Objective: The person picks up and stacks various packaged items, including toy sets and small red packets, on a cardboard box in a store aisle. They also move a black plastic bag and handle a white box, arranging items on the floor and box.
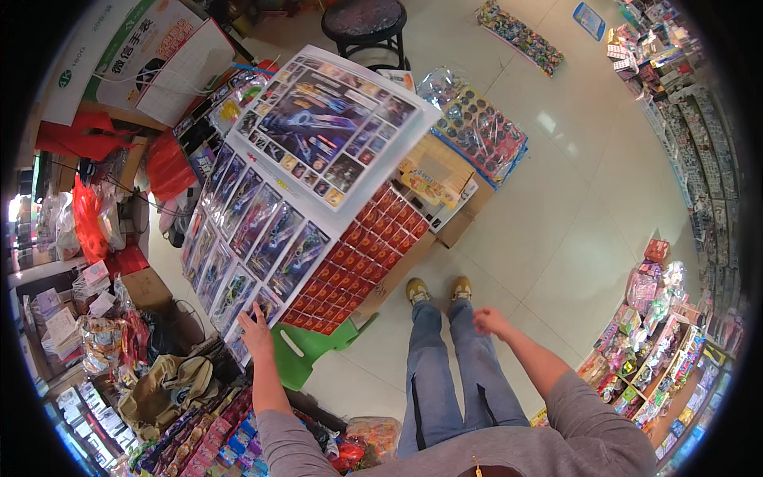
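My left hand (256, 335) touches the lower corner of a large display card (343, 229) with its fingertips on the packets. Whether it grips the edge is hidden. Rows of clear-wrapped toy packets (256, 217) cover this card, and its printed header panel (334, 122) shows pictures of toys. Along its right side lies a sheet of small red packets (351, 268). My right hand (492, 322) hangs in front of my right leg, loosely curled, slightly blurred, with nothing visible in it.
Below the card stands a green plastic stool (301, 355). Beyond it are a cardboard box (462, 223), wrapped sheets of round items (477, 128) and a black round stool (365, 24). Stocked shelves (661, 364) line the right; bags and boxes (146, 289) crowd the left.
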`<move>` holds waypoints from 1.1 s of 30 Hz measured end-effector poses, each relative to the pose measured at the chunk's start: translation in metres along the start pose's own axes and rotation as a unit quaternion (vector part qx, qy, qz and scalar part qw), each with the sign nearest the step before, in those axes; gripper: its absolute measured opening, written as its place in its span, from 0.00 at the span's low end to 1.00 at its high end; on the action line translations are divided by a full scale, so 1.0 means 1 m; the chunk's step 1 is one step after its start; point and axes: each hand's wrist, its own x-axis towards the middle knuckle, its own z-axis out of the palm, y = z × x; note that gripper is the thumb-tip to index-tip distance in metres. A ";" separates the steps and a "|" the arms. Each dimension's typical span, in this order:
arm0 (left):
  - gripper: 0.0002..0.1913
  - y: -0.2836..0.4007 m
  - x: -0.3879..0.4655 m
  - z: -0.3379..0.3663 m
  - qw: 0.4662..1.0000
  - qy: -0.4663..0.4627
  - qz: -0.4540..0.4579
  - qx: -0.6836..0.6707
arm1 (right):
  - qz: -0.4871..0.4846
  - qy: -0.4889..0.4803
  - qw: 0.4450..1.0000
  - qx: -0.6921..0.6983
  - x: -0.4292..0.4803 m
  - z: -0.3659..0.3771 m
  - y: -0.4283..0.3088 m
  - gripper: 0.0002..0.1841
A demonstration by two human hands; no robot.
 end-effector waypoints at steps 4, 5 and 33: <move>0.39 -0.021 0.005 0.010 0.998 0.063 0.004 -0.030 | -0.095 -0.018 0.994 0.049 0.040 0.033 -0.072 0.13; 0.38 -0.023 0.006 0.012 0.996 0.068 0.027 -0.043 | -0.094 -0.016 0.995 0.025 0.046 0.037 -0.087 0.13; 0.41 0.013 0.008 0.032 0.887 0.268 -0.161 -0.341 | -0.185 -0.067 0.928 0.317 0.089 0.130 -0.333 0.18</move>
